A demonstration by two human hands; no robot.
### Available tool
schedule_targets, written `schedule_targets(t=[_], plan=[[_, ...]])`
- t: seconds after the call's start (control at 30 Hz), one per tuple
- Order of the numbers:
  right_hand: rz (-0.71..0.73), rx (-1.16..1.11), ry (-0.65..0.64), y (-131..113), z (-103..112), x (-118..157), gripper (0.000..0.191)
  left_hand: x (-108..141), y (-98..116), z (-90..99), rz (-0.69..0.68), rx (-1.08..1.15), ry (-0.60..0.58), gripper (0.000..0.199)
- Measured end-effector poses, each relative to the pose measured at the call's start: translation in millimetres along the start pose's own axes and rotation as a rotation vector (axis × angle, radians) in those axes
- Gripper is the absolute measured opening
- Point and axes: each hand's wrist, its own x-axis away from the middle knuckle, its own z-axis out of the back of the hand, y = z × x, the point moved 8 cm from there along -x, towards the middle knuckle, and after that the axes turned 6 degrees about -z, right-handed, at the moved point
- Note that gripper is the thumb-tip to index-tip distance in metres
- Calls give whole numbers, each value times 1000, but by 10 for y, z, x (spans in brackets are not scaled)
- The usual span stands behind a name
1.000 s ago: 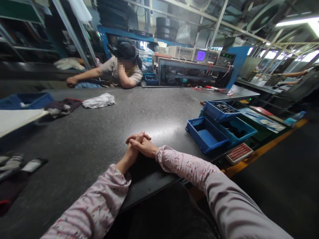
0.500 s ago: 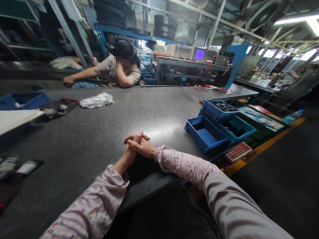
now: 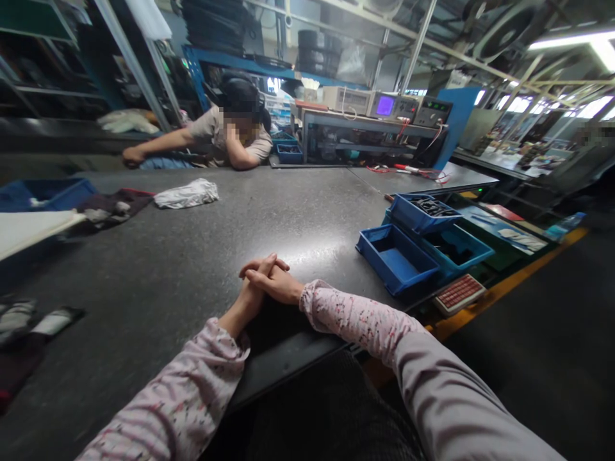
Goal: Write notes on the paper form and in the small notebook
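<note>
My left hand [image 3: 252, 293] and my right hand [image 3: 284, 285] are clasped together near the front edge of the dark tabletop [image 3: 192, 256]. Their fingers are interlaced, each hand closed round the other, and no object shows between them. Pink flowered sleeve covers reach to both wrists. To the right of my right hand stands a blue bin [image 3: 396, 259], the nearest thing to it. Behind that are a second blue bin [image 3: 423, 221] holding dark parts and a teal bin [image 3: 473, 250] with something black inside.
A crumpled white cloth [image 3: 187, 194] lies across the table, with dark gloves [image 3: 113, 208] beside it. A person [image 3: 202, 134] leans on the far edge. Test instruments [image 3: 384, 105] stand on a shelf at the back. A box of red pieces [image 3: 460, 294] sits beyond the table's right edge.
</note>
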Motion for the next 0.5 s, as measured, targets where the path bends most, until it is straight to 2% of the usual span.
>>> schedule_targets(t=[0.27,0.5], plan=[[19,5,-10,23,-17,-2,32,17,-11,-21,38,65,-14,48],[-27,1,-34,21,-14,-4,34,8,-17,6,32,24,6,46]])
